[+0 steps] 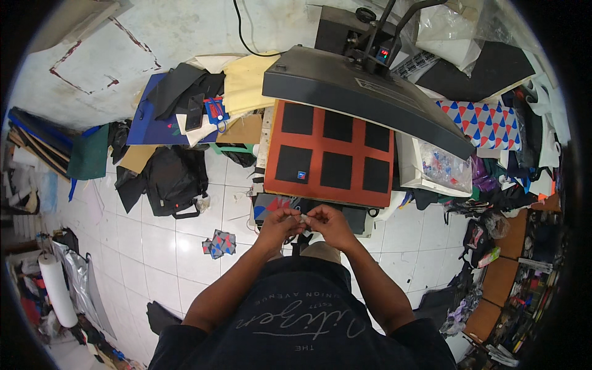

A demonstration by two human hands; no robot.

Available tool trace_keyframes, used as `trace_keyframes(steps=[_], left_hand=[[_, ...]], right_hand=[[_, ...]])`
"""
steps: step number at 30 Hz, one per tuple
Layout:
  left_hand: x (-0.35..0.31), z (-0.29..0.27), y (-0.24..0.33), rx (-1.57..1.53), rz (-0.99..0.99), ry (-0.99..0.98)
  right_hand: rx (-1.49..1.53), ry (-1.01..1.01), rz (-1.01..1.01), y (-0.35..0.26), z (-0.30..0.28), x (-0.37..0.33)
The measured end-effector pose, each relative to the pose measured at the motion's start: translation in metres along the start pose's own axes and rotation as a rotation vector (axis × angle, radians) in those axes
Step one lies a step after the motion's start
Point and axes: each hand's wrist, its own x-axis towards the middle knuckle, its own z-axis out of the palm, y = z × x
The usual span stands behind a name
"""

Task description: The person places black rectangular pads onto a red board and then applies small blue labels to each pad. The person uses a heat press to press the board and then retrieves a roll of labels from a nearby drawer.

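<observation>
My left hand [280, 227] and my right hand [332, 225] meet in front of my body, fingers pinched together. Between the fingertips is a small whitish piece [303, 218], too small to make out its kind. Just beyond them lies the orange-red pad [314, 161] of a heat press, with several black squares laid on it in two rows. One near-left black square [288, 161] bears a small blue and red transfer [301, 175] at its lower right corner. The press's dark upper plate [364, 92] is raised above the pad's far side.
A pile of grey, red and blue patterned pieces [221, 244] lies on the white tiled floor at left. Behind it rests a black backpack [177, 182]. Right of the pad stands a white tray [431, 183] with clear film pieces. A phone [195, 112] lies on stacked materials, far left.
</observation>
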Motion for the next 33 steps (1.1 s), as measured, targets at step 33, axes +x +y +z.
trace_keyframes(steps=[33], left_hand=[[0.009, 0.082, -0.012, -0.091, 0.056, 0.029]], right_hand=[[-0.140, 0.212, -0.374, -0.013, -0.078, -0.010]])
